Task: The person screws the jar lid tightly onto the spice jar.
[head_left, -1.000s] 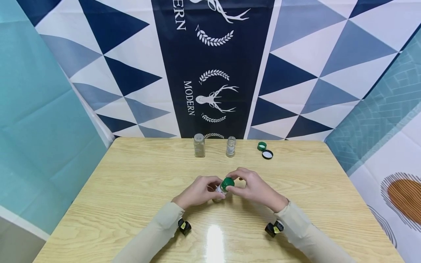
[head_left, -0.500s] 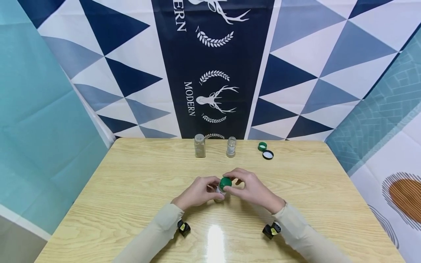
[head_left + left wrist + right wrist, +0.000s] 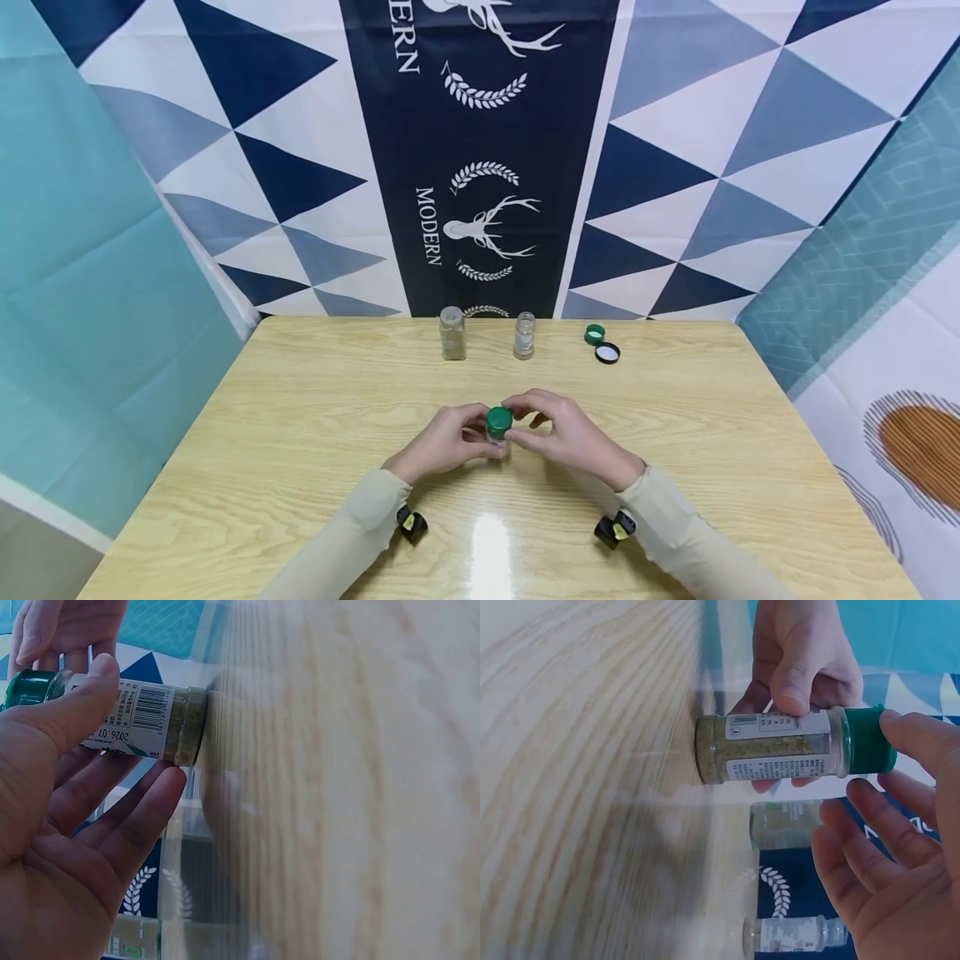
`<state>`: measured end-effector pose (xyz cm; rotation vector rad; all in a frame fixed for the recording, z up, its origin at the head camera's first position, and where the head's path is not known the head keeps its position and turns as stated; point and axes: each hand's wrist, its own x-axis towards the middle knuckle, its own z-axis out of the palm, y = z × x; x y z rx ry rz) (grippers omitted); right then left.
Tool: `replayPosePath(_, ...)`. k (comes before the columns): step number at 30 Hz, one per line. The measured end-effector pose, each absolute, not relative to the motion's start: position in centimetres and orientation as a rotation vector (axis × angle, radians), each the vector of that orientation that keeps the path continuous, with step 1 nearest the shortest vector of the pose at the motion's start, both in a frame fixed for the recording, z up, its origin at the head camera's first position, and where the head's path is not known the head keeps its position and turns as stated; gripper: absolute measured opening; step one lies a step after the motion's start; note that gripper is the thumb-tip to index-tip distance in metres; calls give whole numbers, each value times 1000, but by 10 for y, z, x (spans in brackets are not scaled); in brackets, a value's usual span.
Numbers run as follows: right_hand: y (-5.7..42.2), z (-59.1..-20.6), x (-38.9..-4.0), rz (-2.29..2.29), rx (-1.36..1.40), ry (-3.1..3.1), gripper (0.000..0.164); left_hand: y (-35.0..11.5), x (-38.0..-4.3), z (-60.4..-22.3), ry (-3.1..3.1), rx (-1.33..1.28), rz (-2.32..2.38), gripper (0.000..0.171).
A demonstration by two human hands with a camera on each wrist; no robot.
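Observation:
A clear spice jar [image 3: 772, 746] with a white printed label and greenish-brown contents stands upright on the table, its base at the wooden surface. My left hand [image 3: 444, 440] holds the jar's body, thumb on one side and fingers on the other. On top sits a green cap [image 3: 498, 421], pinched between the thumb and a fingertip of my right hand [image 3: 564, 432]. The other right fingers are spread beside the jar in the right wrist view. Part of the label lies hidden under the left thumb [image 3: 86, 705].
Toward the back of the wooden table [image 3: 322, 400] stand a square uncapped jar [image 3: 453, 340] and a smaller clear jar [image 3: 524, 340]. To their right lie a green lid [image 3: 594, 337] and a black-rimmed lid [image 3: 607, 353]. Behind the table hangs a patterned cloth [image 3: 480, 125].
The jar has gone from leaning right to upright, its cap shifting left. My right hand has moved left with the cap; the left hand has barely moved.

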<state>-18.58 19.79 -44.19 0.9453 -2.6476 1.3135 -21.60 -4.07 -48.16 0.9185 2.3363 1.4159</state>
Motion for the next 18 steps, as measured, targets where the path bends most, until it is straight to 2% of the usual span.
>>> replayPosePath(8,203,-450,-181,1410,839,-2705,44,-47,-214,-484,2335,896,1428,43)
replayPosePath(18,203,-468,-179,1501,830,-2809,34,-58,-205,-476,2330,854,1499,42)
